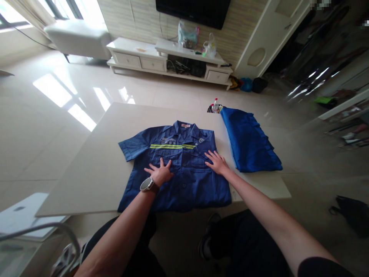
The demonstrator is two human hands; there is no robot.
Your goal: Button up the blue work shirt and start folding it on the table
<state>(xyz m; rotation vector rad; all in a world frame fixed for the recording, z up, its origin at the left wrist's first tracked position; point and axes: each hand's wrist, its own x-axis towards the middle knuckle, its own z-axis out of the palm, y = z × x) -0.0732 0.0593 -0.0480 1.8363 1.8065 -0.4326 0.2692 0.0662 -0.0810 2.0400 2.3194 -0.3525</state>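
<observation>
A navy short-sleeved work shirt (175, 184) with a yellow reflective stripe lies front side up on a pale table (95, 154). Its collar points away from me, and its lower part reaches the near table edge. The sleeve on the left is spread outward; the one on the right is folded inward across the chest. My left hand (160, 172), with a watch on the wrist, rests with spread fingers below the left chest pocket. Flat on the shirt's right side, near the folded sleeve, lies my right hand (216, 162), its fingers apart.
A stack of folded blue cloth (249, 140) sits on the table's right part. Bottles with red caps (215, 104) show just behind the table. Farther back stand a white TV cabinet (135, 50) and a pale bench (79, 38). A dark bag (353, 213) lies on the floor at right.
</observation>
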